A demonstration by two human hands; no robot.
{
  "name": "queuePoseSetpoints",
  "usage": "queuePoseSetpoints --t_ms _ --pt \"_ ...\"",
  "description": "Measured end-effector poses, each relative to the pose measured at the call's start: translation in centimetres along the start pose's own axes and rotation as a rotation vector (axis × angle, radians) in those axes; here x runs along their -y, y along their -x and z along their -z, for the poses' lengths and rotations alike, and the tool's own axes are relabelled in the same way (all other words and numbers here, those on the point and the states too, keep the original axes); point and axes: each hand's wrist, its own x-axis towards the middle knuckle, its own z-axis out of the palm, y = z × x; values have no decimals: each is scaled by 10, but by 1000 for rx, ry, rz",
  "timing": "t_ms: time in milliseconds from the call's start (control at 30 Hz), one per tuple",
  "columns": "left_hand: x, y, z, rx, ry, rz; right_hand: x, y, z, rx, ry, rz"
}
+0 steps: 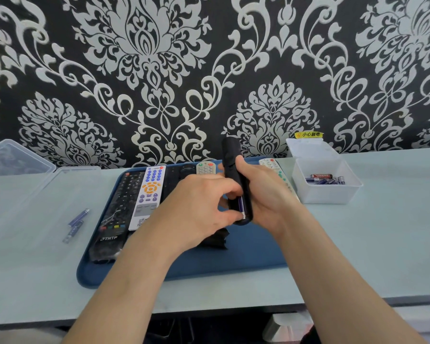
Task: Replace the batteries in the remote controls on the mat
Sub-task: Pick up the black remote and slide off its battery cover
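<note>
We hold black remote (231, 155) upright above blue mat (233, 256), right hand (261, 194) wrapped round its body. Left hand (196, 204) pinches purple battery (241, 204) in open compartment at lower end. Other remotes (149, 192) lie in row on mat behind. White box of batteries (325, 192) at right. Loose batteries (76, 224) on table (358, 244) at left.

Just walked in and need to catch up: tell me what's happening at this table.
A person is mid battery swap. The right hand grips a black remote, back open, above the blue mat, while the left hand pinches a blue battery sitting in its compartment. Other remotes lie along the mat's left and far side. A clear box of batteries sits to the right; loose batteries lie left of the mat.
</note>
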Motion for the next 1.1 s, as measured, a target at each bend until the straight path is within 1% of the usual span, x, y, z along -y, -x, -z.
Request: queuePoseSetpoints --t_ms 167,400,567,700,800,900,1100 --pt "0 1 -3 -12 11 15 -2 0 2 6 -35 26" --pt "-2 2 -11 -128 111 72 2 0 3 -29 -132 1" --pt "-6 4 -16 -160 159 85 2 0 3 -37 -125 22" --pt "-7 4 -16 -162 126 68 3 2 1 -44 -94 38" --pt "-8 5 -13 -147 66 57 2 2 1 -72 -32 49" --pt "-10 4 -12 -123 38 53 3 4 0 -85 -19 43" --pt "-8 3 -11 -123 133 58 2 3 0 -103 -41 50"
